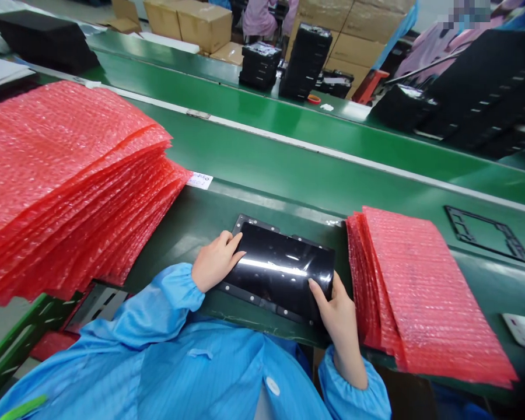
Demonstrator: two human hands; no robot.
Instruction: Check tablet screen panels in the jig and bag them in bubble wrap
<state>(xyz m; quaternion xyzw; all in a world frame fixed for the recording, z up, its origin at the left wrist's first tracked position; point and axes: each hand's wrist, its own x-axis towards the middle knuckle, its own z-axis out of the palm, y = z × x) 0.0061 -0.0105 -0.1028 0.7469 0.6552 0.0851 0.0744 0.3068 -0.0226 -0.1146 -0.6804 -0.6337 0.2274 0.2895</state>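
A glossy black display panel (284, 248) lies between my hands, with bright light streaks reflected across it. Beneath or around it shows a dark frame (257, 300) dotted with small silver spots; whether the two are joined I cannot tell. My left hand (216, 261) is closed on the panel's left edge, thumb and fingertips on its face. At the opposite edge my right hand (338, 315) grips it, thumb on top and the other fingers mostly hidden behind the side. Pink bubble-wrap bags (424, 286) are stacked just right of my right hand.
A taller pile of pink bubble-wrap bags (70, 169) rises at left. A thin black open frame (487, 233) and a metal plate (522, 331) lie on the right. Beyond the green conveyor belt (289, 154) stand stacks of black parts (306, 61) and cardboard boxes (203, 26); people sit behind.
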